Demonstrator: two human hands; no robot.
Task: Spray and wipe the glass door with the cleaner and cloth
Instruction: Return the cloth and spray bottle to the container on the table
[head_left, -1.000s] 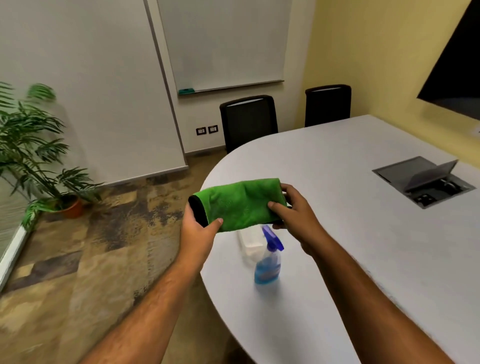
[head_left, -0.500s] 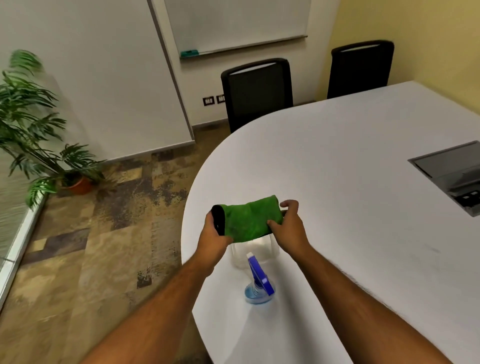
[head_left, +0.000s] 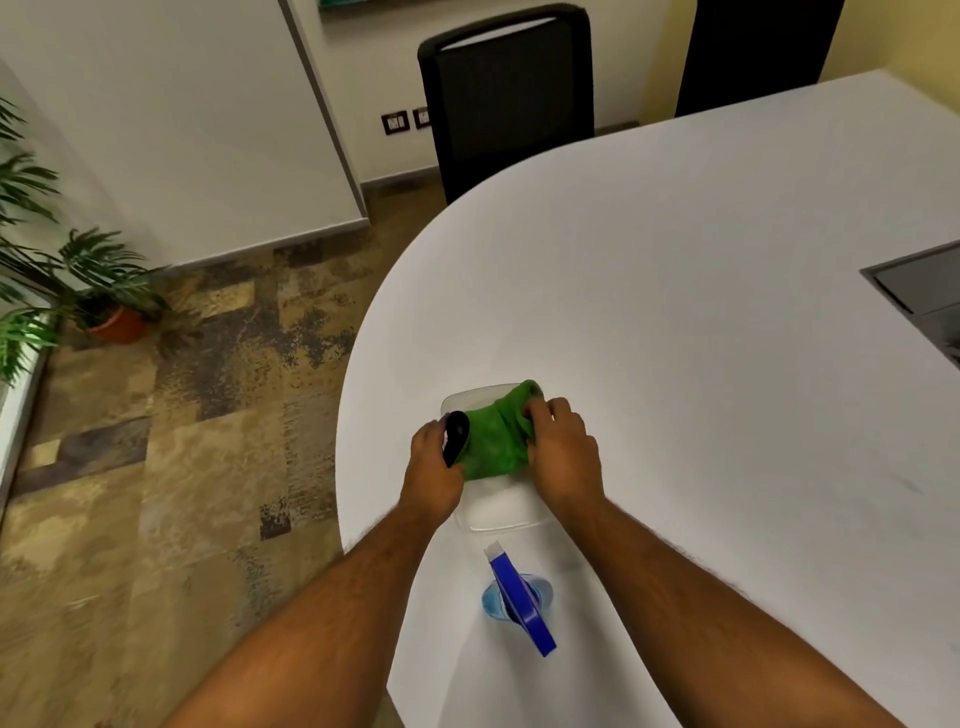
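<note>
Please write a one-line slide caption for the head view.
Both hands hold a green cloth above a table, spray bottle nearby.

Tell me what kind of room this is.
Most likely an office meeting room: a large white conference table with a recessed cable box, black office chairs drawn up to it, and a potted plant on the floor.

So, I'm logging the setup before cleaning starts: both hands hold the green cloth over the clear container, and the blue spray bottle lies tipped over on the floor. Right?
Not quite. The blue spray bottle stands upright on the white table, nearer the person than the clear container. The head view shows it. The rest holds: left hand and right hand both hold the green cloth over it.
</note>
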